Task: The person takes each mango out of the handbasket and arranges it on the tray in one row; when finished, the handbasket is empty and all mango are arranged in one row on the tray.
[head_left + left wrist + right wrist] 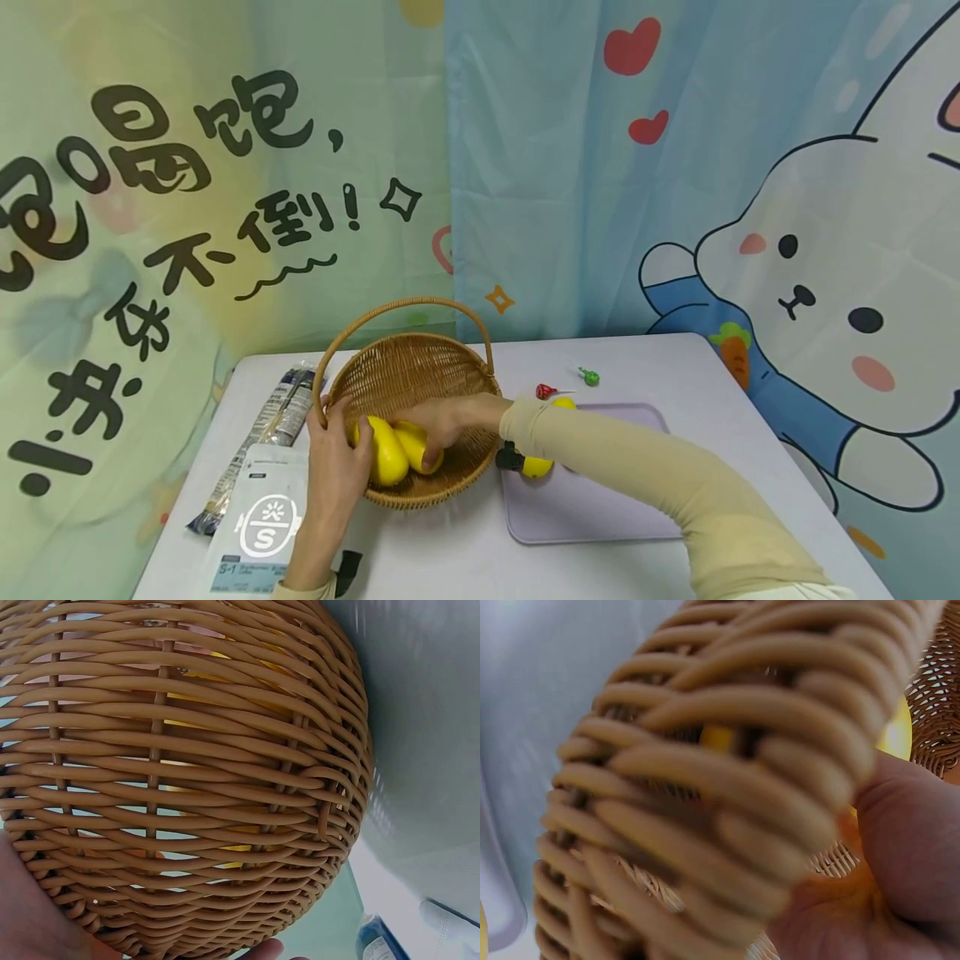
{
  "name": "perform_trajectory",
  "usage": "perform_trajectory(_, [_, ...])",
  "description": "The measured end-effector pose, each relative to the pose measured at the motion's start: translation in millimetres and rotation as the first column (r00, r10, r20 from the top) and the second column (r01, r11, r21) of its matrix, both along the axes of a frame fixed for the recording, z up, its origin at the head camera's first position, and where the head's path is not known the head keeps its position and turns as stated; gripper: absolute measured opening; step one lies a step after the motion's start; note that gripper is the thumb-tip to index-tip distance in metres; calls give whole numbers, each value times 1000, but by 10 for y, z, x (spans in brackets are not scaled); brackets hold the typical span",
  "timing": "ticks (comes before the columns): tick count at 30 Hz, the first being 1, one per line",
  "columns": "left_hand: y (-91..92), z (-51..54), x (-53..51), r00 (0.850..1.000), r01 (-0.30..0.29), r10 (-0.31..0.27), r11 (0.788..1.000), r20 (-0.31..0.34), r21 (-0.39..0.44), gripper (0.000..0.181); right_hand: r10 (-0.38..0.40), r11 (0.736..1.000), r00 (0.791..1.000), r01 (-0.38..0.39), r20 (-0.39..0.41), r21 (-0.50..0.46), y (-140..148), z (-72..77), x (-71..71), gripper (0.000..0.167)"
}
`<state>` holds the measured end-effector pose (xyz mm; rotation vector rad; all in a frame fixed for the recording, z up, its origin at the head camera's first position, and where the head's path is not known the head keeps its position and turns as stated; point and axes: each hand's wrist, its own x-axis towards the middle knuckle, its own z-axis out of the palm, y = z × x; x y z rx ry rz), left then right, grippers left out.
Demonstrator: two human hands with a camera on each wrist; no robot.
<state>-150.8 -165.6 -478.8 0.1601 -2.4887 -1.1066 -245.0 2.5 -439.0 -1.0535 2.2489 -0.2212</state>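
A wicker basket (408,367) with an arched handle stands tilted on the table, its opening facing me. My left hand (333,467) grips its left rim; in the left wrist view the woven wall (187,750) hides most of that hand. Inside the basket lie two smooth yellow pear-shaped fruits, one (388,460) beside the left thumb. My right hand (444,421) reaches in over the right rim and holds the other fruit (409,438), its fingers partly hidden. The right wrist view shows the right thumb (919,832) past the blurred rim.
Right of the basket lies a lavender tray (592,521), with yellow fruit (537,467) on it partly hidden by my right arm. Behind it are a red lollipop (546,391) and a green one (589,377). A white pouch (262,500) and a long foil packet (255,433) lie left.
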Motion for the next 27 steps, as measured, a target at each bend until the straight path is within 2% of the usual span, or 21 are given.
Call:
perform_trajectory(6, [5, 4, 8, 1000, 0, 0, 1000, -2, -9, 40, 3, 1000, 1000, -4, -10, -10, 37, -3, -5, 90])
perform_trajectory(11, [4, 0, 10, 1000, -5, 5, 1000, -10, -12, 41, -35, 999, 999, 35, -3, 6, 100, 18, -17, 89])
perform_trajectory(22, [5, 4, 14, 1000, -7, 6, 1000, -29, -18, 40, -45, 999, 998, 46, -52, 12, 181, -17, -33, 83])
perform_trajectory(27, [7, -1, 13, 1000, -8, 8, 1000, -14, -16, 41, -55, 998, 996, 56, -64, 15, 178, -36, -29, 84])
